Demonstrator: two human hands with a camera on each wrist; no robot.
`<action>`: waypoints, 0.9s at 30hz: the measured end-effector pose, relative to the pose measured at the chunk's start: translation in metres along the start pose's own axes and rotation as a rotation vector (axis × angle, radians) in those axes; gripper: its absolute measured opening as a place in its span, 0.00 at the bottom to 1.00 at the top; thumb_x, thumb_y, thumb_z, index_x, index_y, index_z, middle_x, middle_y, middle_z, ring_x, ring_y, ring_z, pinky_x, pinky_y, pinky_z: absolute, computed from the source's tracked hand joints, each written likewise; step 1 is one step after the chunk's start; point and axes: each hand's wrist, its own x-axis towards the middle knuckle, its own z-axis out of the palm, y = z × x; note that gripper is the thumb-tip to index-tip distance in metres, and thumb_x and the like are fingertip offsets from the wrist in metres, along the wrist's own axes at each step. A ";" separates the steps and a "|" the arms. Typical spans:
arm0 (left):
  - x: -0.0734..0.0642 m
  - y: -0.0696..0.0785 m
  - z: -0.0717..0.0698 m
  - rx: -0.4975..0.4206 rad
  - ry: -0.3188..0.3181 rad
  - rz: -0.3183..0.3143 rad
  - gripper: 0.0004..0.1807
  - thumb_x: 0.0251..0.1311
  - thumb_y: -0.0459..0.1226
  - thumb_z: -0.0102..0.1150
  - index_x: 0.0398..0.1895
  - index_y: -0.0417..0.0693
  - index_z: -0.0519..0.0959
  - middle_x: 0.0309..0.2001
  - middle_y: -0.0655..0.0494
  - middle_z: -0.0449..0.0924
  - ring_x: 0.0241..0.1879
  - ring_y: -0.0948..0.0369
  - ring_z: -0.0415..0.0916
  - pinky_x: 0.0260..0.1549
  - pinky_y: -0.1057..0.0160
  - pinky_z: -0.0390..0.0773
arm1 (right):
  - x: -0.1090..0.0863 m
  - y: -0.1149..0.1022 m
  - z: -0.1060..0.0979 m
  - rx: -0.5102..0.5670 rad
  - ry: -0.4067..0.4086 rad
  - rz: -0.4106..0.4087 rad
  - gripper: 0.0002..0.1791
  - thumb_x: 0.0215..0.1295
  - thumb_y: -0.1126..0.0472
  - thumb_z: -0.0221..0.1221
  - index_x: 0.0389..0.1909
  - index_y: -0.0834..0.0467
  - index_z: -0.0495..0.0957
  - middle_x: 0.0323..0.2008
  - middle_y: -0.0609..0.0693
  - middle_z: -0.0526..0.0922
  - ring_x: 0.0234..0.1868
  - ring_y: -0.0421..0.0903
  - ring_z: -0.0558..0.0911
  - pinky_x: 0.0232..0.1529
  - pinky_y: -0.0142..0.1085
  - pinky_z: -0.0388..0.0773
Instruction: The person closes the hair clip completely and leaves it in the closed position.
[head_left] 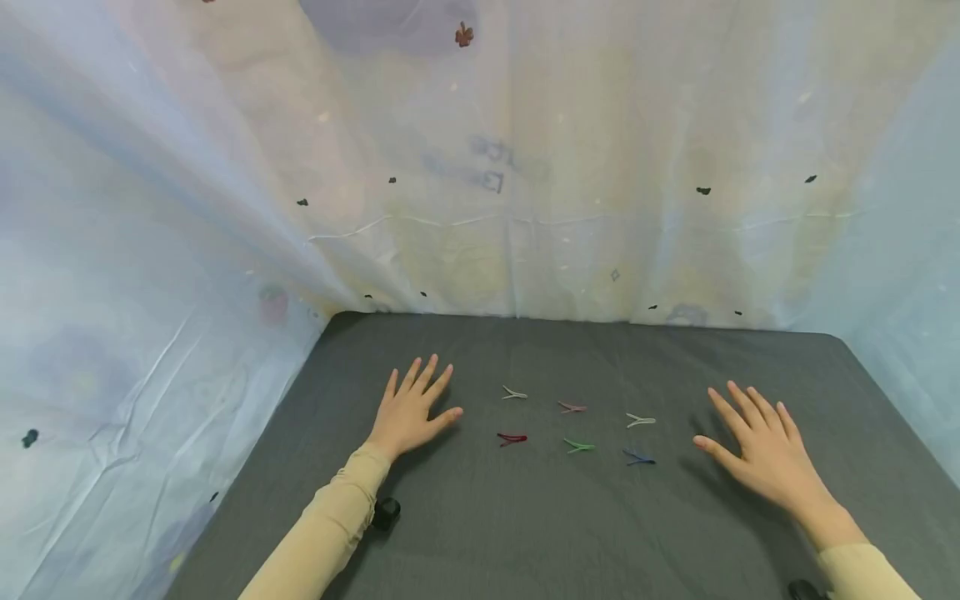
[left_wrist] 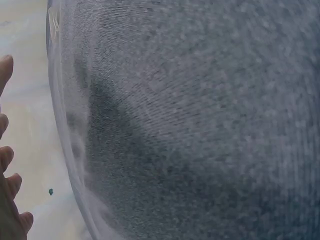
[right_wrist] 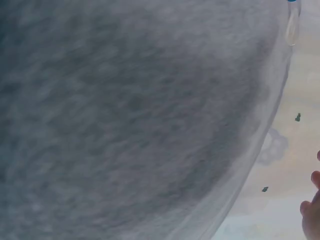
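Several small V-shaped clips lie spread in two rows on the grey cloth. In the far row are an off-white clip (head_left: 517, 395), a pink clip (head_left: 573, 408) and a white clip (head_left: 641, 421). The near row has a red clip (head_left: 513, 437), a green clip (head_left: 585, 447) and a blue clip (head_left: 643, 460). My left hand (head_left: 408, 417), fingers spread, is left of the clips and nearest the red and off-white ones. Right of them, my right hand (head_left: 768, 454) is also spread, over its shadow. Both hands hold nothing. The wrist views show only some fingertips.
A dark grey cloth (head_left: 480, 533) covers the table. Pale patterned sheeting (head_left: 555, 250) hangs behind it and along both sides. A black object (head_left: 386, 513) sits under the left sleeve, and another (head_left: 806, 590) is by the right cuff.
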 end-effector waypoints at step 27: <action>0.039 0.031 -0.001 -0.181 0.044 -0.034 0.26 0.57 0.49 0.61 0.57 0.49 0.75 0.53 0.50 0.78 0.51 0.52 0.76 0.48 0.50 0.76 | 0.087 -0.095 0.001 0.246 0.141 -0.108 0.24 0.62 0.56 0.59 0.57 0.62 0.72 0.54 0.62 0.75 0.54 0.60 0.73 0.52 0.55 0.70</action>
